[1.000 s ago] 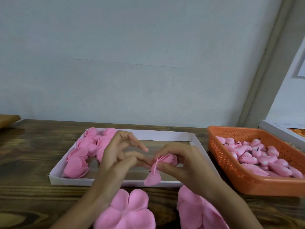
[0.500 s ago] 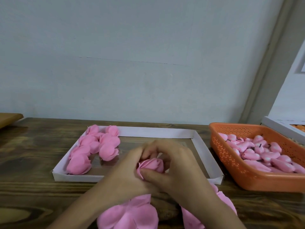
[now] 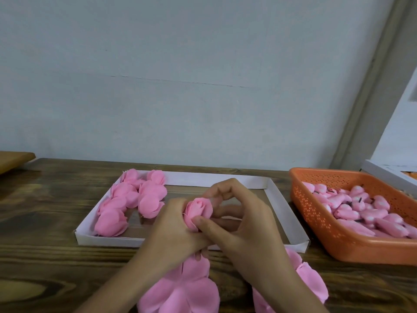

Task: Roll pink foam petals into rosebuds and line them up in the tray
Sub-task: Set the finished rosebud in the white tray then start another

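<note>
Left hand (image 3: 171,227), right hand (image 3: 244,224) around rosebud (image 3: 198,207)

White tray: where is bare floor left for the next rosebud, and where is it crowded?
Bare floor runs from the rosebuds to the tray's right wall, partly behind the left hand and right hand. The left end is crowded; so is the orange basket.

Pale blue wall (image 3: 180,86), dark wooden table (image 3: 45,222)
</note>
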The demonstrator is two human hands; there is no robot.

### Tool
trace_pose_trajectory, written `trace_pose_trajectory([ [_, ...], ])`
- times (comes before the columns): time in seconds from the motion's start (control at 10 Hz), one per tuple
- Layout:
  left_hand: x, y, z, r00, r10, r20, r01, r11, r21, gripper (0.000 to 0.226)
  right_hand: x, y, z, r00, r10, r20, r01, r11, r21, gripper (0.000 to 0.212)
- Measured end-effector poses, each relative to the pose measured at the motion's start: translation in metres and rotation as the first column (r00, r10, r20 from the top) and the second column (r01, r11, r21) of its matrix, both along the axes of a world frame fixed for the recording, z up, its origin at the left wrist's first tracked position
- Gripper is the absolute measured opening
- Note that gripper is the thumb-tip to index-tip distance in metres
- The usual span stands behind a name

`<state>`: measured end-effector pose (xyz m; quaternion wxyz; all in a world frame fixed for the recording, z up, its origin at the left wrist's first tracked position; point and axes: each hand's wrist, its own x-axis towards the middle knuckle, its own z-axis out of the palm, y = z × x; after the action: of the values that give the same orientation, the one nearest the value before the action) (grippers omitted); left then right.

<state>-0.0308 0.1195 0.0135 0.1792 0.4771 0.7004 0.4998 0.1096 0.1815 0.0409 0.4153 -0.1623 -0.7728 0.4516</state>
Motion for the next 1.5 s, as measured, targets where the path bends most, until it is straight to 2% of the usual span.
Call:
trace_pose_trajectory([
  [0.1, 0.002, -0.001, -0.005, 0.999, 0.029, 0.016, -0.03, 0.995, 0.097, 0.032, -0.001, 0.0, -0.001, 0.999, -0.038, 0.022, 0.036, 0.995, 0.097, 0.036],
  [0.2, 0.013, 0.002, 0.0, 0.998, 0.046, 0.049, -0.051, 0.992, 0.116, 0.03, -0.002, 0.001, -0.004, 0.99, -0.125, 0.058, 0.105, 0.957, 0.27, 0.032],
  [0.3, 0.012, 0.003, 0.001, 0.979, -0.106, 0.174, 0.062, 0.968, 0.245, 0.015, -0.002, 0.005, -0.007, 0.989, -0.142, 0.043, 0.122, 0.943, 0.309, 0.029],
  [0.4, 0.006, -0.003, 0.004, 0.938, -0.179, 0.298, 0.096, 0.958, 0.272, 0.02, -0.001, 0.011, -0.004, 0.999, -0.045, -0.012, 0.047, 0.978, 0.203, 0.02],
  [0.5, 0.005, -0.004, 0.008, 0.8, -0.226, 0.555, 0.058, 0.951, 0.303, 0.045, 0.003, 0.023, -0.003, 0.996, -0.052, -0.076, 0.058, 0.995, 0.085, 0.004],
  [0.6, -0.001, 0.0, 0.011, 0.565, -0.23, 0.793, -0.044, 0.951, 0.307, 0.056, 0.007, 0.032, -0.004, 0.999, 0.008, 0.052, -0.017, 0.986, 0.167, 0.024],
  [0.7, -0.005, 0.002, 0.013, 0.401, -0.228, 0.887, -0.065, 0.959, 0.275, 0.046, 0.006, 0.032, -0.01, 0.981, 0.089, 0.17, -0.136, 0.949, 0.286, 0.032],
  [0.8, -0.006, 0.002, 0.013, 0.336, -0.229, 0.914, -0.09, 0.958, 0.273, 0.045, 0.001, 0.025, -0.017, 0.972, 0.089, 0.219, -0.169, 0.908, 0.382, 0.035],
  [0.9, -0.005, 0.0, 0.013, 0.318, -0.194, 0.928, -0.04, 0.975, 0.217, 0.048, -0.004, 0.018, -0.021, 0.984, 0.041, 0.174, -0.111, 0.903, 0.414, 0.046],
  [1.0, -0.001, 0.0, 0.014, 0.271, -0.222, 0.937, -0.041, 0.969, 0.242, 0.043, -0.008, 0.015, -0.022, 0.985, -0.043, 0.165, -0.024, 0.923, 0.384, 0.044],
  [1.1, 0.003, 0.001, 0.013, 0.275, -0.261, 0.925, -0.094, 0.951, 0.296, 0.038, -0.011, 0.01, -0.026, 0.974, -0.071, 0.214, 0.011, 0.964, 0.267, 0.03],
  [1.2, 0.003, 0.0, 0.005, 0.423, -0.297, 0.856, -0.065, 0.932, 0.356, 0.034, -0.013, 0.008, -0.026, 0.983, 0.021, 0.183, -0.016, 0.999, -0.033, 0.027],
  [1.3, 0.001, 0.0, 0.002, 0.506, -0.253, 0.824, -0.079, 0.939, 0.336, 0.04, -0.013, 0.007, -0.021, 0.991, 0.116, 0.073, -0.092, 0.958, -0.272, 0.03],
  [1.4, -0.002, 0.005, 0.001, 0.531, -0.217, 0.819, -0.135, 0.933, 0.334, 0.047, -0.013, 0.003, -0.018, 0.991, 0.133, -0.03, -0.134, 0.916, -0.378, 0.031],
  [1.5, 0.0, 0.01, -0.002, 0.549, -0.223, 0.805, -0.153, 0.921, 0.359, 0.062, -0.015, -0.001, -0.018, 0.986, 0.123, -0.112, -0.158, 0.905, -0.395, 0.031],
])
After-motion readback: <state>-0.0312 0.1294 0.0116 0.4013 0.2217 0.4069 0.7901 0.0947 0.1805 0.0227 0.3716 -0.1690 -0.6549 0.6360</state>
